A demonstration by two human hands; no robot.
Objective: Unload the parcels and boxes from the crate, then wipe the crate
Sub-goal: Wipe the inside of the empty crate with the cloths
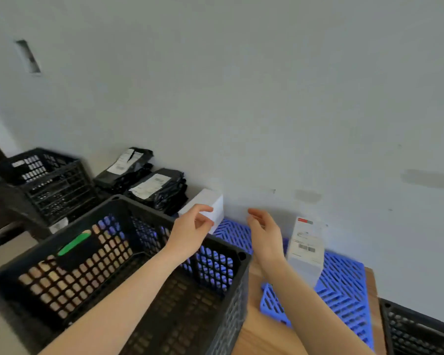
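A black lattice crate (231,254) stands in front of me with a green strip (73,243) on its left inner wall; I see no parcels inside. Beyond its far rim, a white box (207,201) rests against the wall on a blue slatted pallet (344,288). My left hand (192,226) reaches over the rim and its fingers touch the box's near face. To the right of the box, apart from it, my right hand (263,230) hovers with fingers spread. Stacks of black parcels (162,190) with white labels lie to the left. A labelled white box (305,249) stands on the pallet at right.
A second black crate (49,183) stands at the far left by the wall. The corner of another crate (420,331) shows at the bottom right. A grey wall (241,98) closes the back. Wooden floor (256,324) shows between the crate and the pallet.
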